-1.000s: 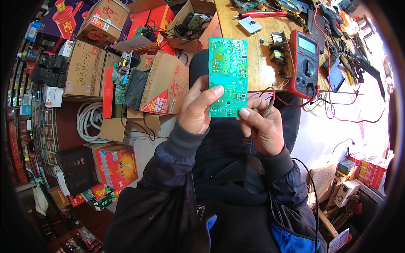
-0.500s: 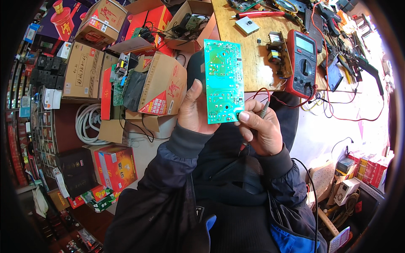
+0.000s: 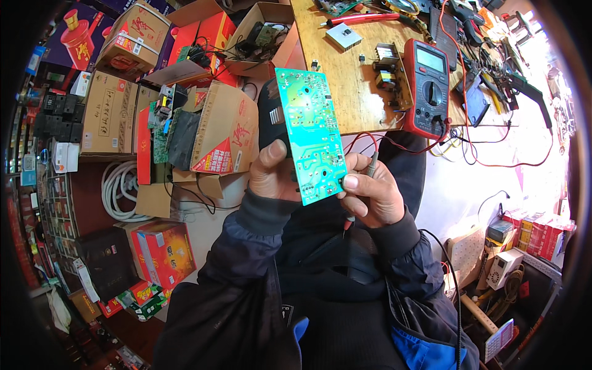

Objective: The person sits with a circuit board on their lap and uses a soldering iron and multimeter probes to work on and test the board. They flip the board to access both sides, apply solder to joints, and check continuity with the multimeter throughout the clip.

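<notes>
A green circuit board [image 3: 311, 132] is held up over my lap, its solder side toward me and tilted. My left hand [image 3: 269, 172] grips its lower left edge, with the thumb in view and the other fingers behind the board. At the lower right corner, my right hand [image 3: 373, 191] pinches the board between thumb and fingers. That same hand also holds a test probe [image 3: 373, 163], whose red lead loops back to the red multimeter [image 3: 428, 89] on the bench. A second probe tip [image 3: 348, 223] pokes out below the right fingers.
On the wooden bench [image 3: 361, 111] lie a smaller board with parts [image 3: 391, 77], a white block [image 3: 343, 37] and several tools. Open cardboard boxes [image 3: 225, 129] with boards and cables stand at my left. A coiled white hose [image 3: 120, 188] lies beyond them.
The board has moved left and slightly down, and it now leans, with components showing at its left edge. Both hands keep their hold. The whole view has shifted a little.
</notes>
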A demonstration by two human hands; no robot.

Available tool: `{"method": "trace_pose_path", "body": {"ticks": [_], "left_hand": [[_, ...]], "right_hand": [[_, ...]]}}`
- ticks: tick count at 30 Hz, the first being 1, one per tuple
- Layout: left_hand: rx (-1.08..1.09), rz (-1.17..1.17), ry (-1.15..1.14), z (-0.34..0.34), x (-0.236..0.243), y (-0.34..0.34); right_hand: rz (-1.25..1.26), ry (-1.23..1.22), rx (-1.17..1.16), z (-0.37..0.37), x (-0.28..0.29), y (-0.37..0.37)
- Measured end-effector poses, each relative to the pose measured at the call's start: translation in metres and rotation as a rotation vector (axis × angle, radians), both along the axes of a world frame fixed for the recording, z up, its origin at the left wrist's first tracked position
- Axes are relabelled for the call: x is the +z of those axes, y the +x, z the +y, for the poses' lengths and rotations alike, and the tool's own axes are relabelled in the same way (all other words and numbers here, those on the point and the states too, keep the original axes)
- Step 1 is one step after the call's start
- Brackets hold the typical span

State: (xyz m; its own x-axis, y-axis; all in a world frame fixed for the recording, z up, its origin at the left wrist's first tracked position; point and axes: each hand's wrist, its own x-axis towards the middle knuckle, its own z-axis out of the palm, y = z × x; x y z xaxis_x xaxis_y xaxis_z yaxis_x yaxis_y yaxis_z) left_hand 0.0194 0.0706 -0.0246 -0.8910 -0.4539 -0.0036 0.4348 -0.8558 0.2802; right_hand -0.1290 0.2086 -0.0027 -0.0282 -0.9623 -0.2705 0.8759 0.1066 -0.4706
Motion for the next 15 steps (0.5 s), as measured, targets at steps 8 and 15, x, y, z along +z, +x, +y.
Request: {"method": "trace_pose_path", "body": {"ticks": [8, 15], "left_hand": [[-0.066, -0.165, -0.231, 0.003, 0.004, 0.018], [-0.057, -0.048, -0.108, 0.0, -0.011, 0.014]], "right_hand": [[-0.114, -0.076, -0.01, 0.005, -0.007, 0.001], [-0.179, -0.105, -0.005, 0.007, -0.011, 0.004]]}}
